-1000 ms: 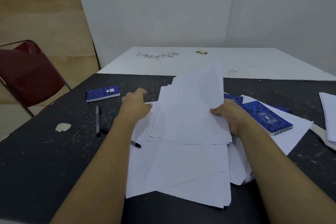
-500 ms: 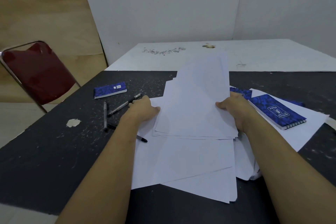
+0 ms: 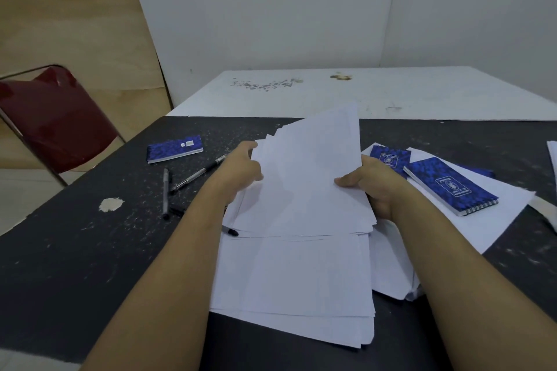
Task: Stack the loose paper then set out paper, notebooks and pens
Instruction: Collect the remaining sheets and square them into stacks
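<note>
Both hands are on the paper. The left hand grips the left edge of a sheaf of paper and the right hand clamps the right edge, thumb on top and fingers underneath. The sheaf is lifted at its far end and fanned a little, and its near edge rests on a bigger, untidy stack of paper lying flat on the black table, in the middle and towards the near side.

To the left, three pens lie on the table: one pointing near to far, a second slanting beside it and running up behind the left hand, and a third crossed by the left forearm with its tip touching the stack. Farther left and farther off sits a small blue notebook, well apart from the paper.

On the right a single sheet lies flat with notebooks on it: a spiral notebook and, just behind the right hand, another blue notebook. More paper shows at the far right edge.

Beyond the black table stands a white table, marked with stains, and off to the left a red chair.
</note>
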